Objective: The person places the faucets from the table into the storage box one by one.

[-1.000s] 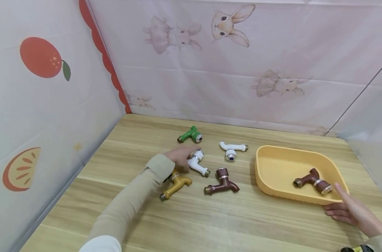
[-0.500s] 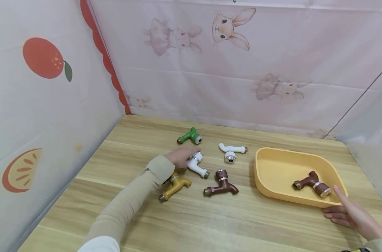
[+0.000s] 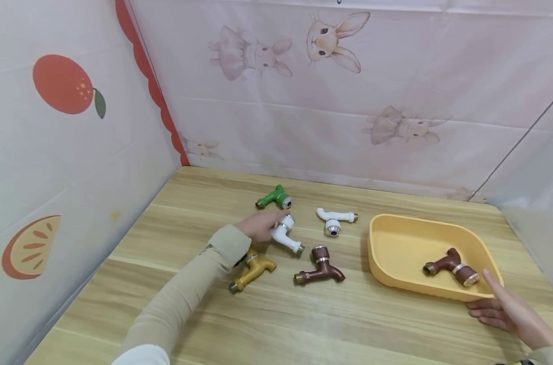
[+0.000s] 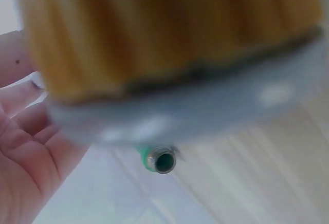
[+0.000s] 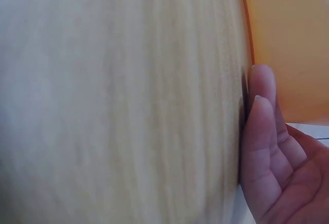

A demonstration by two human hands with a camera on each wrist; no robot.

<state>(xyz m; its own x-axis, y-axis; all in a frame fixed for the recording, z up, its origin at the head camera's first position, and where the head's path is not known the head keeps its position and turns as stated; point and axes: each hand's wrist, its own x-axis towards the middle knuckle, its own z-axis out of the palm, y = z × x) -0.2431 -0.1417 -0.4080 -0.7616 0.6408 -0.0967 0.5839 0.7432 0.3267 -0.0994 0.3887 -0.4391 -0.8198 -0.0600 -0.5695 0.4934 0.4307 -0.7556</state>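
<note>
At the middle of the table my left hand (image 3: 260, 226) pinches a white tap (image 3: 282, 234) near its knob, its threaded end angled toward me. Part of the grip is hidden behind the hand. Under my wrist lies a yellow tap (image 3: 255, 268); its ribbed knob (image 4: 169, 34) fills the left wrist view, with my palm (image 4: 25, 162) beside it. On the right my right hand (image 3: 514, 309) holds the near right corner of a yellow tray (image 3: 422, 220), thumb at the rim and fingers (image 5: 259, 131) against the outer wall. Inside the tray lies a brown tap (image 3: 452, 266).
A green tap (image 3: 275, 196) lies farther back, its pipe end (image 4: 163, 161) showing in the left wrist view. Another white tap (image 3: 336, 218) rests left of the tray, and a second brown tap (image 3: 321, 267) lies nearer me. Printed sheets (image 3: 276, 126) wall the table's back and sides.
The white tap in my left hand has shifted slightly up in view over the last half second. My right hand and the tray stay in place.
</note>
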